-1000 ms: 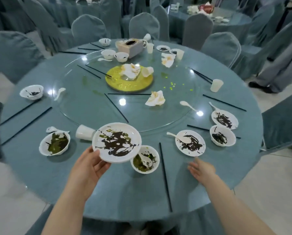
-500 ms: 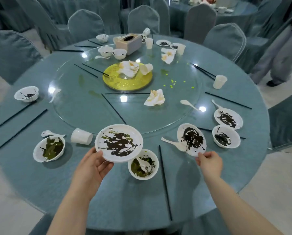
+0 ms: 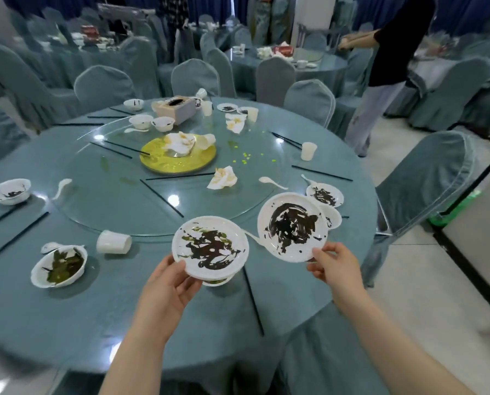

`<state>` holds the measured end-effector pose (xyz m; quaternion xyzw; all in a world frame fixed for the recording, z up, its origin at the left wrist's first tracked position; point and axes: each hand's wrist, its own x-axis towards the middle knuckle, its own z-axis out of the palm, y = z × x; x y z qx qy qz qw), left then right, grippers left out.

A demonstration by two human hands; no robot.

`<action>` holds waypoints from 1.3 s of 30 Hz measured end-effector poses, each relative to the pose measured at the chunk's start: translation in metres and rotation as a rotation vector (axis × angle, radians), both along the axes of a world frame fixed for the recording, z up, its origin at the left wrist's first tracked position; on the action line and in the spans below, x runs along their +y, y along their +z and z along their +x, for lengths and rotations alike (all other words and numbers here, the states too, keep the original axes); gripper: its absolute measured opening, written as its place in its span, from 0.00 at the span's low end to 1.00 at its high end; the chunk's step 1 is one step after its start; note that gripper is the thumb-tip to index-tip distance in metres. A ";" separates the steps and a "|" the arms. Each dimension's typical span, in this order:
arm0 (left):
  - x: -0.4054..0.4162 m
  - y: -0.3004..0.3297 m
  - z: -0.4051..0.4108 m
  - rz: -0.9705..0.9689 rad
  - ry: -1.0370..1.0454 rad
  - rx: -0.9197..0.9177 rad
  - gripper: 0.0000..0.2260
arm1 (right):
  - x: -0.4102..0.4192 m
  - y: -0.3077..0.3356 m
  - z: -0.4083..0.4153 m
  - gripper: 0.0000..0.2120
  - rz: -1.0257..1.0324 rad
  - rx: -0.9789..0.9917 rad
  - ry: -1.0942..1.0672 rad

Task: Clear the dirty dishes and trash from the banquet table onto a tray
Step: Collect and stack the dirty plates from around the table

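My left hand (image 3: 168, 292) grips the near rim of a white plate (image 3: 210, 246) smeared with dark and green sauce, held above the table. A bowl below it is mostly hidden. My right hand (image 3: 335, 266) pinches the near edge of a second white plate (image 3: 292, 226) with black smears, lifted and tilted toward me. Another dirty plate (image 3: 325, 194) and a bowl (image 3: 332, 216) sit just beyond it. A bowl with green leftovers (image 3: 59, 265), a tipped cup (image 3: 113, 242) and a spoon (image 3: 272, 182) lie on the round blue table (image 3: 67, 309).
A glass turntable (image 3: 118, 195) carries a yellow platter (image 3: 178, 159), crumpled napkins (image 3: 223, 178), a tissue box (image 3: 175, 109) and small bowls. Black chopsticks (image 3: 252, 302) lie around the rim. Covered chairs (image 3: 420, 183) ring the table. A person (image 3: 386, 67) stands at the far right.
My right hand has lifted the black-smeared plate off the table and tilted it up. The left hand keeps holding its plate. The camera has tipped up, showing more of the room.
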<state>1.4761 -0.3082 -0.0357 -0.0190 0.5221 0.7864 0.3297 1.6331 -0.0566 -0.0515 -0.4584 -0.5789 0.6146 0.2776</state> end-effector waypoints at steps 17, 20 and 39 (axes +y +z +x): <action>0.117 0.067 0.187 0.107 -0.592 0.166 0.14 | -0.017 0.088 0.202 0.07 -0.059 0.287 -0.213; 0.143 0.073 0.256 0.143 -0.729 0.171 0.16 | -0.012 0.094 0.281 0.10 -0.078 0.342 -0.318; 0.248 0.048 0.696 0.132 -1.041 0.002 0.14 | 0.009 0.101 0.750 0.15 0.051 0.150 -0.621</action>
